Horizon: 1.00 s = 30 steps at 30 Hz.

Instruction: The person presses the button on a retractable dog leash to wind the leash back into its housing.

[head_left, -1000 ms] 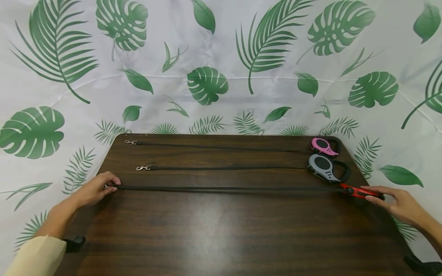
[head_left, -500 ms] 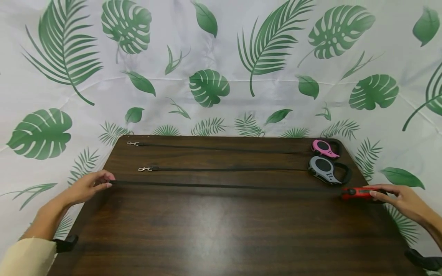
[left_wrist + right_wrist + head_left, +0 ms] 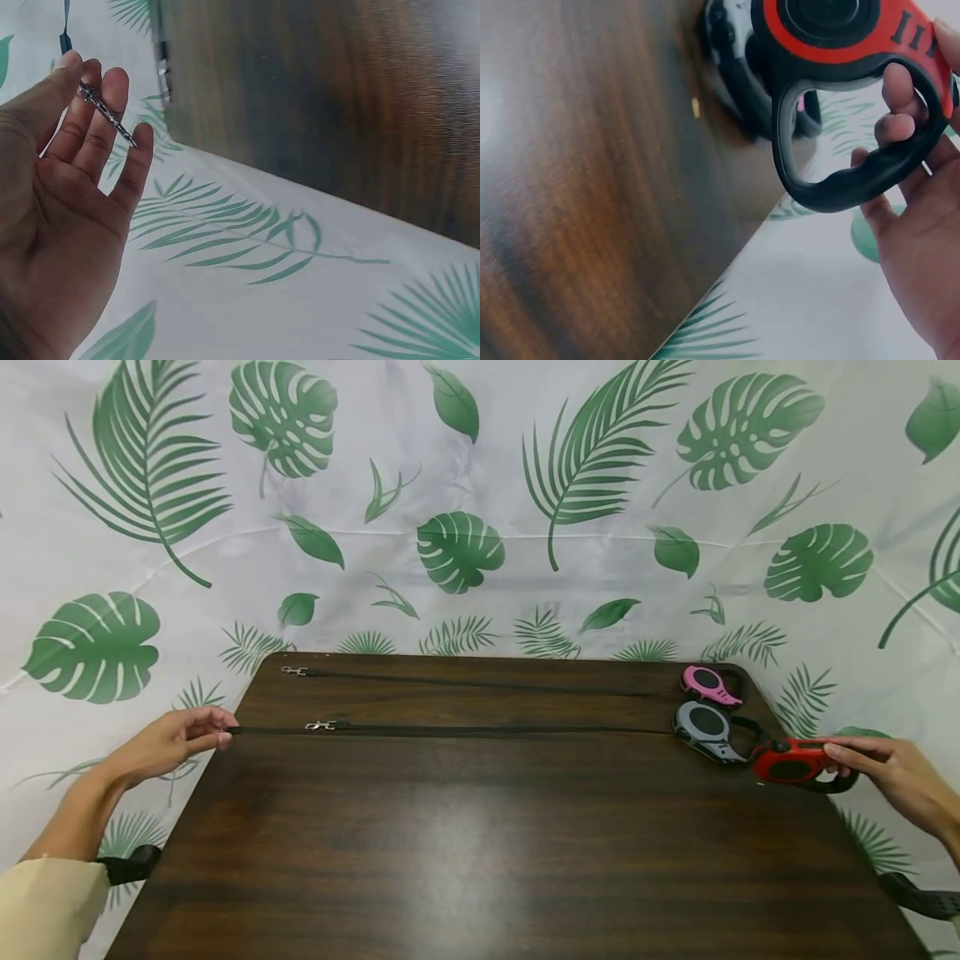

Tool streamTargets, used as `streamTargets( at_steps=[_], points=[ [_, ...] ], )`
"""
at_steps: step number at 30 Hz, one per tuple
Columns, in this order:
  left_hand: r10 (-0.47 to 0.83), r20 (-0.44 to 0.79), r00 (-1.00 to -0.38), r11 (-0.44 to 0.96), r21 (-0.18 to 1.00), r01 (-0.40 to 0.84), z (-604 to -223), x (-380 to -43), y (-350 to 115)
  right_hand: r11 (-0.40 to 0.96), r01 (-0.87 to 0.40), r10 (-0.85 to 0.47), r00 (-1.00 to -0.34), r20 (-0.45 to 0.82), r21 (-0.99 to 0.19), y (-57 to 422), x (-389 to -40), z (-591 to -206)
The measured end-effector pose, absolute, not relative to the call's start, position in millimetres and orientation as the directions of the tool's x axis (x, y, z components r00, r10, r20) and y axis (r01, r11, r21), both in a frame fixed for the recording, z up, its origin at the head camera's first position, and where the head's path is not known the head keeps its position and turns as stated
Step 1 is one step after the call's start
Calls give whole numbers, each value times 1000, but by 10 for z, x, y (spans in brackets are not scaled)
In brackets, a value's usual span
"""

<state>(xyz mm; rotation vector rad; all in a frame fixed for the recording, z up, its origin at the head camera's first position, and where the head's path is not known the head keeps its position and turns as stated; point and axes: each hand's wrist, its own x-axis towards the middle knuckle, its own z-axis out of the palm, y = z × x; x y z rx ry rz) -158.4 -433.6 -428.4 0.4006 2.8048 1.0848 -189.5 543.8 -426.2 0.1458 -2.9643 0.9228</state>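
My right hand [image 3: 903, 781] grips a red and black retractable dog leash [image 3: 791, 762] over the table's right side. In the right wrist view, fingers pass through the black loop handle [image 3: 847, 184], below the leash's red casing [image 3: 889, 45]. Out past the left table edge, my left hand [image 3: 168, 743] pinches the end of its black strap, with the thumb at the dark strap end [image 3: 65, 45]. A metal snap hook [image 3: 109, 116] lies across those fingers. The strap stretches between both hands and overlaps the grey leash's strap in the head view.
A grey retractable leash [image 3: 705, 722] and a pink one [image 3: 707, 683] lie at the back right of the brown table [image 3: 465, 843]. Their straps run left to metal hooks [image 3: 321, 726]. A leaf-print cloth [image 3: 360, 568] hangs behind the table.
Both hands have moved toward the table's back, the left hand also leftward, bringing the strap near the grey leash's strap. The red leash has turned from edge-on to show its flat side.
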Motion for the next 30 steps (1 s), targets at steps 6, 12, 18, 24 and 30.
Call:
streamTargets(
  at_steps=[6, 12, 18, 24, 30],
  points=[
    [245, -17, -969, 727, 665, 172, -4133, -1653, -4374, 781, -81, -60, -997, 55, -619, 5404, -1970, -4230],
    [223, -20, -975, 742, 652, 157, -4015, -1686, -4400, 744, -71, -67, -997, 32, -664, 5392, -2041, -4223],
    [209, -40, -977, 734, 667, 130, -3958, -1708, -4399, 784, -59, -37, -998, 49, -618, 5372, -2130, -4211],
    [200, -48, -979, 742, 660, 119, -3918, -1735, -4361, 783, -53, -31, -998, 47, -620, 5404, -2201, -4182],
    [214, -31, -976, 739, 658, 141, -3939, -1727, -4357, 662, -47, -70, -998, 1, -748, 5369, -2262, -4135]
  ],
)
